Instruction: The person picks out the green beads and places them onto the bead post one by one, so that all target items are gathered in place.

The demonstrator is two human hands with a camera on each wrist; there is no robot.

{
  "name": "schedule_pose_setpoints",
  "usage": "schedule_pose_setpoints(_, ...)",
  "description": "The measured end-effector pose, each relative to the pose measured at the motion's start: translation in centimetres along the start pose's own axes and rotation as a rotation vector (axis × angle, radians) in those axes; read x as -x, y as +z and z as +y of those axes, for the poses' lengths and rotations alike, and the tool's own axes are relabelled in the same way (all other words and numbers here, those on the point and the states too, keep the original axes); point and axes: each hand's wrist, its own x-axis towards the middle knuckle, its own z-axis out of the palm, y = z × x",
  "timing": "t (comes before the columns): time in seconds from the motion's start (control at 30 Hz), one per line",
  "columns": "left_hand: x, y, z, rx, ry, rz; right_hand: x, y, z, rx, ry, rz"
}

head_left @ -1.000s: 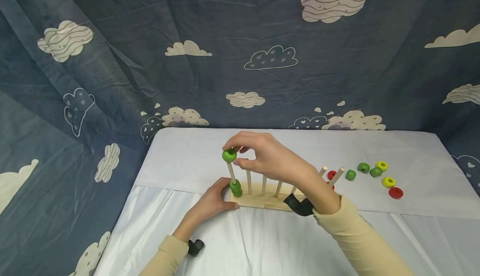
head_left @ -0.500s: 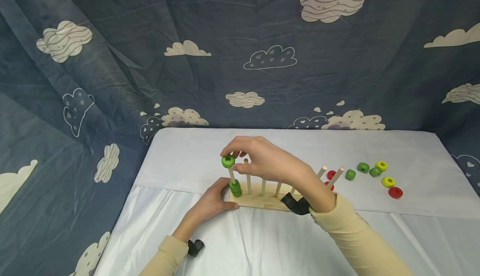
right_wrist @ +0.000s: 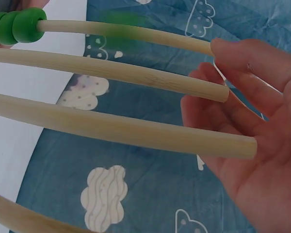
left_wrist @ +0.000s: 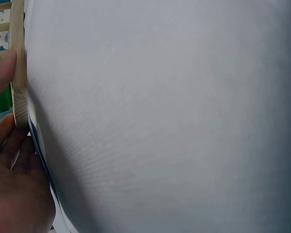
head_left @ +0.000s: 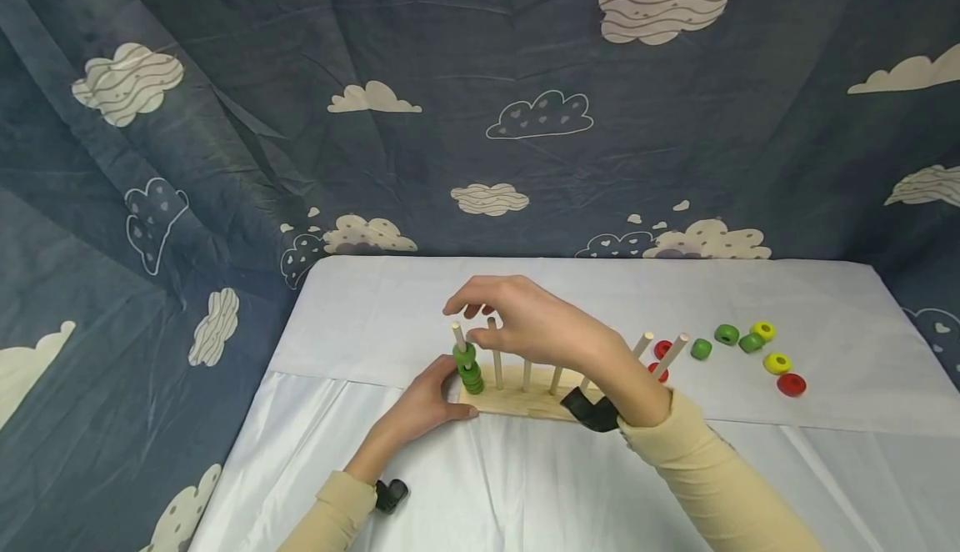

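Note:
A wooden base (head_left: 517, 403) with a row of upright pegs stands on the white cloth. My left hand (head_left: 420, 403) grips its left end, thumb at the front edge and fingers around the end. Several green beads (head_left: 472, 378) are stacked low on the leftmost peg (head_left: 458, 334). Above them another green bead (head_left: 464, 355) is on the same peg, a green blur (right_wrist: 123, 30) in the right wrist view. Around the peg tops my right hand (head_left: 528, 314) has its fingers spread and holds nothing. Its forearm covers part of the base's right side.
Loose beads lie right of the base: green ones (head_left: 727, 335), yellow ones (head_left: 777, 364) and red ones (head_left: 791, 385). Two more red beads (head_left: 663, 350) sit behind the rightmost pegs. A dark cloud-print curtain (head_left: 450, 143) hangs beyond the table's back edge.
My right hand has lowered a green bead onto the leftmost peg and let it go; the bead has slid down toward the stack. My left hand has stayed on the base.

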Motion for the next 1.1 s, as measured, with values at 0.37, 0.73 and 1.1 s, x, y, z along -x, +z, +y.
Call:
schedule_pose_setpoints(0.37, 0.0, 0.2, 0.0, -0.001, -0.007, 0.002, 1.6, -0.4, -0.5, -0.052, -0.06, 0.12)
schedule_pose_setpoints(0.73, 0.1, 0.2, 0.2, 0.006, -0.016, 0.0, 4.9, 1.3, -0.9, -0.104, -0.219, 0.257)
schedule_pose_setpoints(1.1, 0.1, 0.4, 0.0, 0.009, -0.024, 0.011, 8.4, 3.5, 0.0, -0.164, -0.087, 0.267)
